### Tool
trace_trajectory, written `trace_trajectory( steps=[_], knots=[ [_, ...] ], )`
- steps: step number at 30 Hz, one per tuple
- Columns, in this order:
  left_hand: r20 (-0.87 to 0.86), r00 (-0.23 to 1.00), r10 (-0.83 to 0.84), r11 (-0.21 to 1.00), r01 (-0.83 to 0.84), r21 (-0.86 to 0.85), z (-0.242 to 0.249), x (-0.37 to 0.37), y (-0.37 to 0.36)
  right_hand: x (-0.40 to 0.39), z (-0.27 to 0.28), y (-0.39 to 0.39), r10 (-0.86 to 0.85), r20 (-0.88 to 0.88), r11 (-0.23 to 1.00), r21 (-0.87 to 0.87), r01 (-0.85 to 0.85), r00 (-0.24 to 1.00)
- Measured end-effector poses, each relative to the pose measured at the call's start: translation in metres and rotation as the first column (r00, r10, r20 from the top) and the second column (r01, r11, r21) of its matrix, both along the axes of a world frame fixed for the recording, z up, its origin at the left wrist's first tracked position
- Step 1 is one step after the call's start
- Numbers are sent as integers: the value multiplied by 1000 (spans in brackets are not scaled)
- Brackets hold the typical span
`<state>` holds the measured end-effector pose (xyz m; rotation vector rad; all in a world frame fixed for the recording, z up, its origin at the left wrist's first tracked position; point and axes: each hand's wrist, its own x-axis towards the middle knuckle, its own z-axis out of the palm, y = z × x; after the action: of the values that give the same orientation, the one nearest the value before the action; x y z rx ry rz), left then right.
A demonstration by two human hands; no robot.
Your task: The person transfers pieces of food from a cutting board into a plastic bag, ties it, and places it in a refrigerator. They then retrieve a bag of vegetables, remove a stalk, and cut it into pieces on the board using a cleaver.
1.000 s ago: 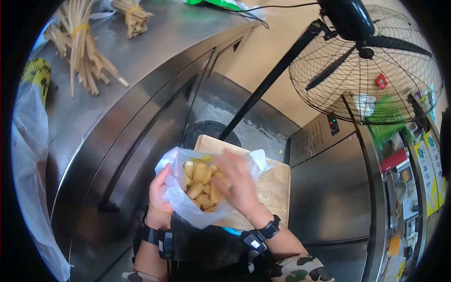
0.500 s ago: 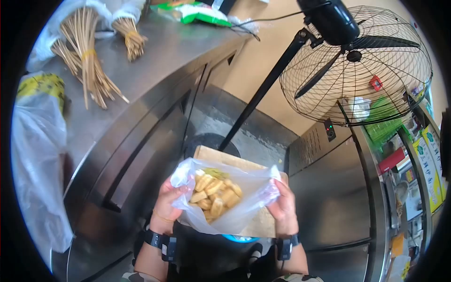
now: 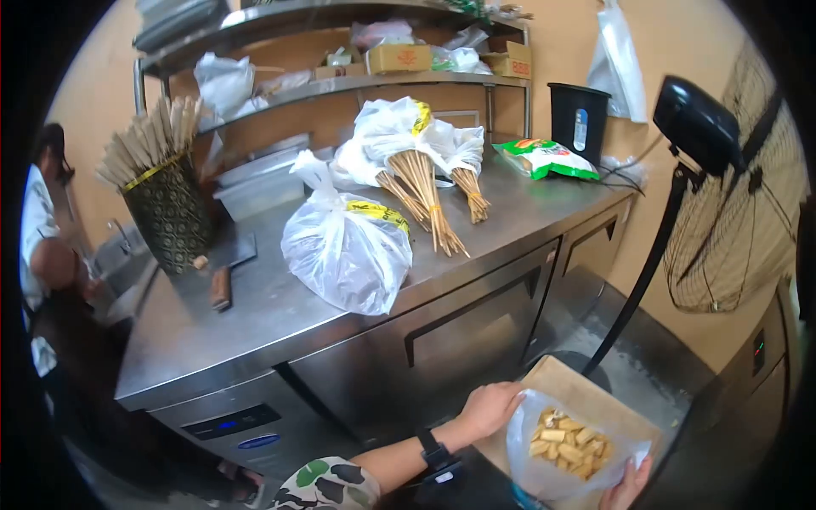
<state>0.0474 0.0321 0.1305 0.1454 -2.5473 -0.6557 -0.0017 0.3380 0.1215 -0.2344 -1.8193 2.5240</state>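
Observation:
At the lower right, a clear plastic bag (image 3: 544, 483) lies open over a wooden board (image 3: 586, 393), with yellowish-brown food pieces (image 3: 571, 444) inside. My left hand (image 3: 493, 411) grips the bag's upper left edge. On the opposite side, my right hand (image 3: 627, 486), partly cut off by the frame's bottom, pinches the bag's right edge. Bundles of skewers (image 3: 421, 191) in white bags and a tied plastic bag (image 3: 344, 255) rest on the steel counter (image 3: 289, 327).
A cleaver (image 3: 223, 287) and a patterned holder of sticks (image 3: 166, 212) are on the counter's left part. A black bin (image 3: 578, 119) stands at its back right. A standing fan (image 3: 697, 119) is on the right. Another person (image 3: 51, 246) is at far left.
The view has swung left and up, bringing the counter, shelves and other person into sight. The bag and both hands now appear at the lower right, still together.

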Motion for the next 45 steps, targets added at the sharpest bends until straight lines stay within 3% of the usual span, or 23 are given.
trace_trajectory(
  steps=[3, 7, 9, 12, 14, 15, 16, 17, 18, 20, 23, 25, 27, 29, 31, 33, 35, 37, 39, 42, 43, 44, 45],
  knots=[
    [13, 986, -164, 839, 133, 527, 31, -1, 33, -1, -3, 17, 27, -131, 939, 345, 20, 991],
    [-80, 933, -350, 800, 342, 493, 60, -9, 115, 2, -30, 12, 411, -329, 765, 632, -125, 850],
    [-90, 869, -486, 796, 483, 364, 48, -12, 156, 9, -32, -2, 388, -349, 888, 389, -245, 853],
    [-154, 774, -615, 789, 600, -133, 30, -15, 184, 7, -52, 1, 262, -502, 961, 54, -273, 824],
    [-178, 769, -614, 787, 613, -71, 29, -14, 182, 18, -32, 23, 337, -392, 941, 153, -301, 856],
    [-76, 784, -617, 784, 620, 27, 40, -12, 180, 14, -44, 27, 356, -382, 934, 169, -315, 853],
    [-132, 779, -614, 783, 621, 23, 25, -17, 174, 17, -40, 28, 377, -226, 922, 180, -342, 898],
    [-85, 744, -663, 736, 668, 108, 13, -24, 170, 22, -31, 27, 353, -291, 935, 68, -349, 889],
    [-37, 712, -701, 694, 693, 195, 1, -30, 167, 23, -32, 29, 381, -295, 925, 103, -367, 877],
    [160, 749, -642, 762, 647, 27, -22, -38, 162, 16, -34, 38, 406, -292, 913, 87, -399, 866],
    [85, 804, -588, 794, 555, 246, -43, -39, 140, 13, -31, 41, 337, -286, 926, -74, -371, 897],
    [-60, 867, -495, 660, 420, 623, -38, -37, 142, 5, -29, 53, 209, -301, 937, -212, -279, 930],
    [-102, 914, -392, 385, 264, 884, -38, -45, 137, 4, -19, 69, 169, -370, 981, 153, -119, 914],
    [64, 916, -397, 469, 142, 872, -42, -59, 127, 10, -5, 80, 165, -518, 888, 448, 101, 839],
    [214, 878, -428, 670, 149, 728, -24, -56, 147, 16, 4, 74, 256, -478, 894, 449, -17, 840],
    [112, 752, -650, 534, 347, 771, -2, -37, 185, 19, 4, 62, 318, -453, 890, 445, -98, 833],
    [119, 640, -759, 541, 517, 663, -5, -32, 189, 19, 0, 47, 398, -498, 851, 515, -106, 771],
    [245, 607, -756, 652, 663, 368, -29, -37, 169, 22, 1, 30, 474, -564, 791, 610, -45, 676],
    [290, 557, -778, 628, 678, 383, -43, -40, 142, 28, 5, 19, 539, -598, 730, 683, 25, 593],
    [286, 691, -664, 734, 529, 426, -71, -49, 127, 24, 11, 19, 334, -629, 853, 518, 57, 702],
    [419, 683, -598, 753, 299, 586, -55, -46, 130, 14, 3, 23, 246, -686, 805, 538, 250, 685],
    [546, 639, -542, 732, 39, 681, -38, -43, 135, 12, -7, 25, 252, -614, 813, 553, 180, 748],
    [498, 692, -523, 732, 65, 678, -20, -37, 147, 8, -15, 25, 260, -543, 822, 558, 112, 798]
  ],
)
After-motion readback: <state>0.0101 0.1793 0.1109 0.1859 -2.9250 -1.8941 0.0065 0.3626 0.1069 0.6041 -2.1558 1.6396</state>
